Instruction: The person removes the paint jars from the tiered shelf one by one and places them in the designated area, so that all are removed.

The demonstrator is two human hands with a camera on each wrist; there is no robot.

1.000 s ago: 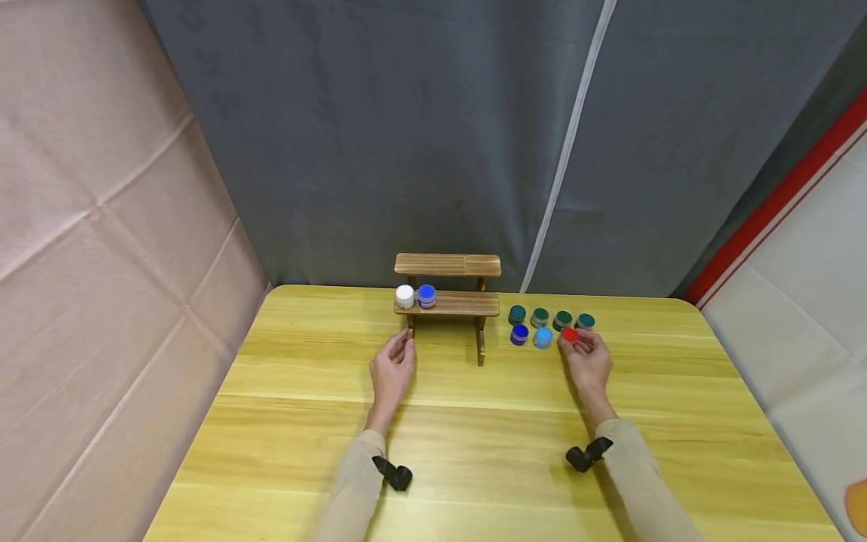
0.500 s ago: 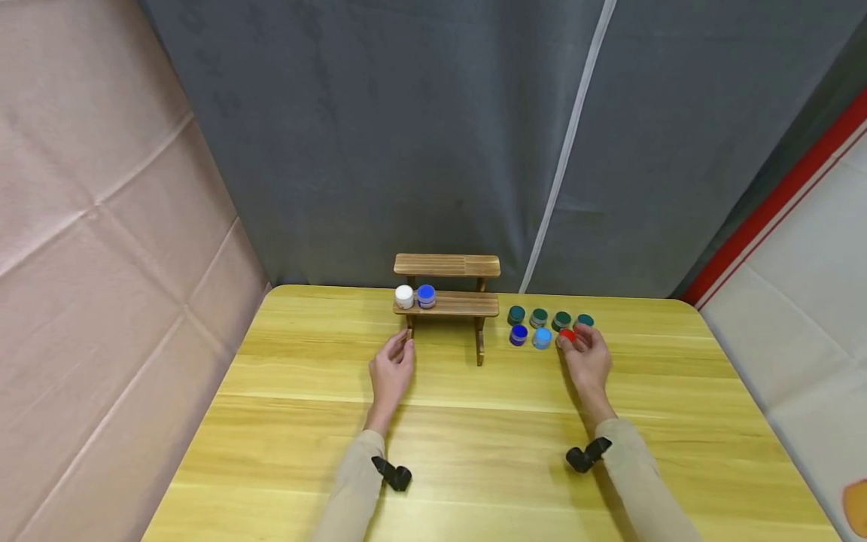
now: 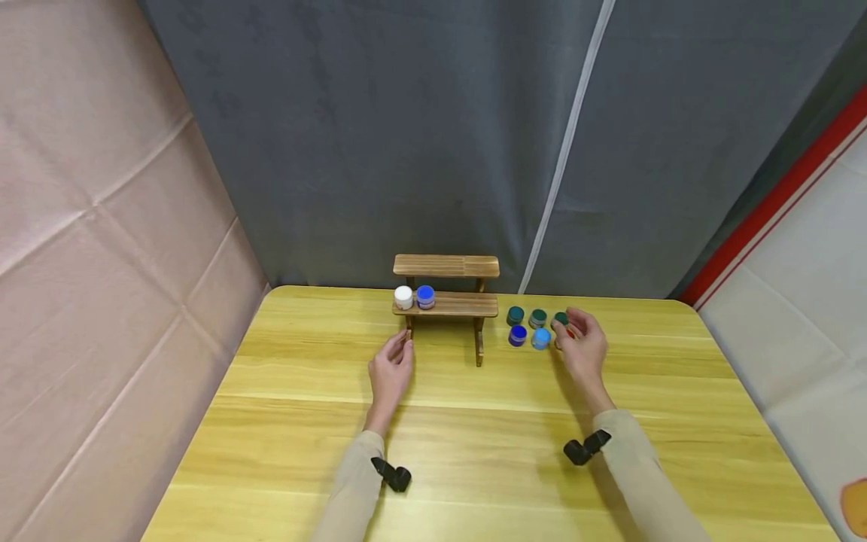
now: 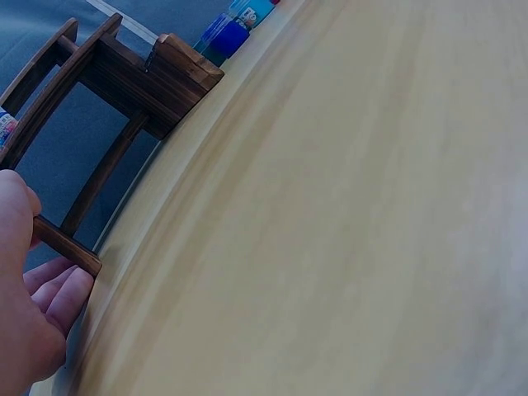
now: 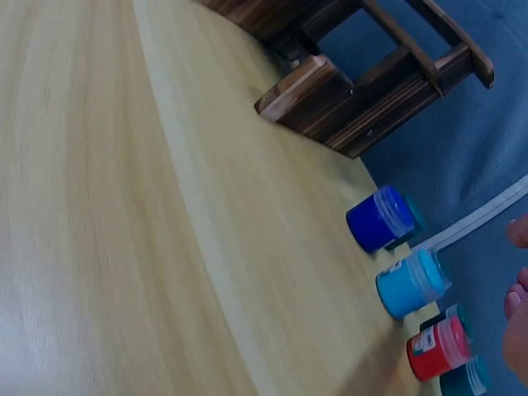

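On the table stands a small two-tier wooden rack (image 3: 447, 305), with a white-lidded jar (image 3: 403, 298) and a blue-lidded jar (image 3: 425, 296) on its lower shelf. My left hand (image 3: 391, 369) holds the rack's left leg (image 4: 70, 246) between thumb and fingers. My right hand (image 3: 585, 350) is over the red paint jar (image 5: 437, 348), thumb and fingers apart, close to a green-lidded jar (image 3: 561, 319). In the right wrist view the red jar stands on the table, apart from the fingers (image 5: 518, 301). Part of the red jar is hidden by the hand in the head view.
Left of the right hand stand a dark blue jar (image 3: 518, 336) and a light blue jar (image 3: 540, 339). Behind them are more green-lidded jars (image 3: 538, 318). A grey curtain (image 3: 406, 150) hangs behind the table (image 3: 474, 452).
My right hand has come away from the red jar's lid and moved slightly up and forward, toward the green-lidded jars behind. The left hand stays on the rack's leg.
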